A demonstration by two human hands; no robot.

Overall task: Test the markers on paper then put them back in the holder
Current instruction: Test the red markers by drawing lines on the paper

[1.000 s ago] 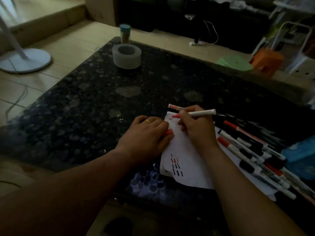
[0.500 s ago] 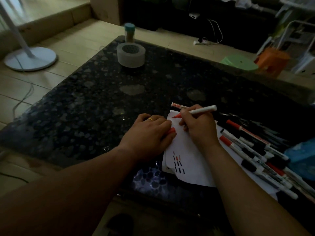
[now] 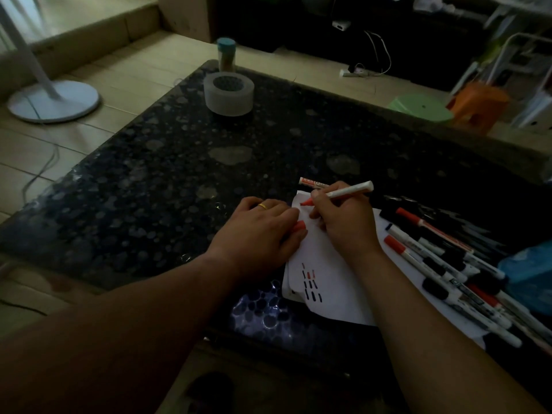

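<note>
On the dark speckled table (image 3: 179,180), at 5 o'clock in the head view, a white paper (image 3: 325,282) lies flat with short red and black test strokes (image 3: 310,282) near its lower edge. Resting on the sheet, the right hand (image 3: 343,222) has thumb and fingers curled round an uncapped white marker (image 3: 349,191); the red tip is on the sheet's upper corner and the barrel points to 2 o'clock. At 9 o'clock from it, the left hand (image 3: 260,231) lies palm down on the paper's left edge, fingers bent, with a red cap (image 3: 298,226) pinched at its thumb side. A second marker (image 3: 312,183) lies just beyond the right hand at 12 o'clock. A pile of capped markers (image 3: 442,264) lies at 3 to 4 o'clock from the paper, partly on it. A blue object (image 3: 528,279) sits at the pile's right; whether it is the holder cannot be told. A tape roll (image 3: 228,94) and a blue-lidded jar (image 3: 226,53) stand at 11 o'clock, well apart from the paper.
</note>
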